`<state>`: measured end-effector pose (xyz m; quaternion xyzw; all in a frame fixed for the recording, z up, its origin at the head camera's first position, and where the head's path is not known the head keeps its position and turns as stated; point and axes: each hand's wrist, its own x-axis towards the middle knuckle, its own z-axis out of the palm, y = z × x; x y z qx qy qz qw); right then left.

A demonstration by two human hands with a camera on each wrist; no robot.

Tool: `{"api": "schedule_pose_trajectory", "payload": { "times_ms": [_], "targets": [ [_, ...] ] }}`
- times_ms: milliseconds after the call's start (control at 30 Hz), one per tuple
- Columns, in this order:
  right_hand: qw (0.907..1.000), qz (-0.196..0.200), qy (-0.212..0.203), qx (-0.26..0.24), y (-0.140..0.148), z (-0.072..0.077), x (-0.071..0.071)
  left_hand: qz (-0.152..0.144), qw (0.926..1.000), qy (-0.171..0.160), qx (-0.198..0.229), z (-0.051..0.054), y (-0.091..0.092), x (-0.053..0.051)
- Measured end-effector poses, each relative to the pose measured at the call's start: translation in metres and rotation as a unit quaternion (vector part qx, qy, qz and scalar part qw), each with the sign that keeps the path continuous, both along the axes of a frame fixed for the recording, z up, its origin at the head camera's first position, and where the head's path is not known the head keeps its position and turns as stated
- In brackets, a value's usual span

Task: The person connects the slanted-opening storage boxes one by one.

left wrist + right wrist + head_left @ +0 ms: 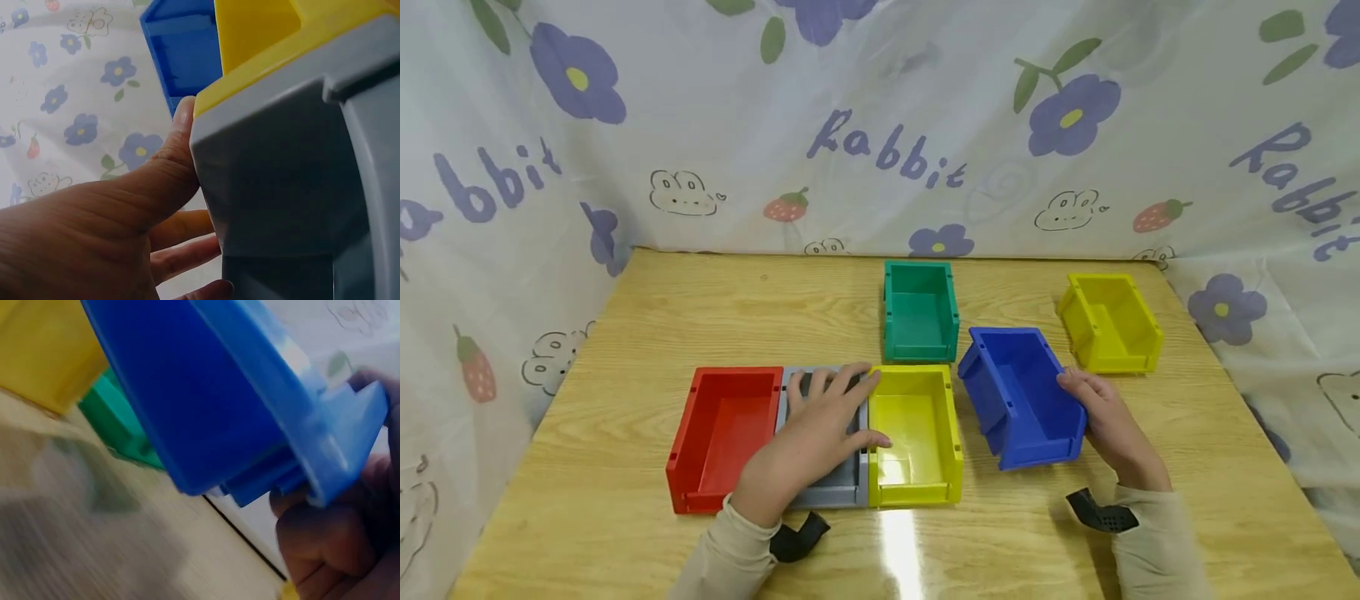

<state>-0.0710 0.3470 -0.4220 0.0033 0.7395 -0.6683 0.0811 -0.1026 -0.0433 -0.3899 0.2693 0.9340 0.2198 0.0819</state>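
A blue bin is tilted above the table, its right side gripped by my right hand; the right wrist view shows curled fingers at the blue bin's edge. My left hand lies over a grey bin, fingers spread, thumb reaching over the wall of a yellow bin. Against the grey bin's left side stands a red bin; the three form a row. In the left wrist view my left hand touches the grey bin beside the yellow one.
A green bin stands behind the row's yellow bin. Another yellow bin is at the back right of the wooden table. Patterned cloth hangs behind and at both sides.
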Motion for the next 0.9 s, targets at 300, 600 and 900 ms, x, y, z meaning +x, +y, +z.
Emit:
{"api": "schedule_pose_trajectory", "payload": {
  "times_ms": [300, 600, 900],
  "targets": [
    [0.9995, 0.03, 0.005, -0.012, -0.027, -0.001, 0.003, 0.02, 0.9995, 0.017, -0.017, 0.002, -0.008, -0.004],
    [0.9995, 0.027, -0.005, 0.015, -0.034, 0.0, 0.002, 0.024, 0.9991, 0.029, -0.022, 0.003, -0.012, -0.007],
    [0.9992, 0.01, -0.013, 0.037, -0.036, 0.005, 0.003, 0.014, 0.9994, 0.019, -0.025, 0.0, -0.011, -0.006]
  ]
}}
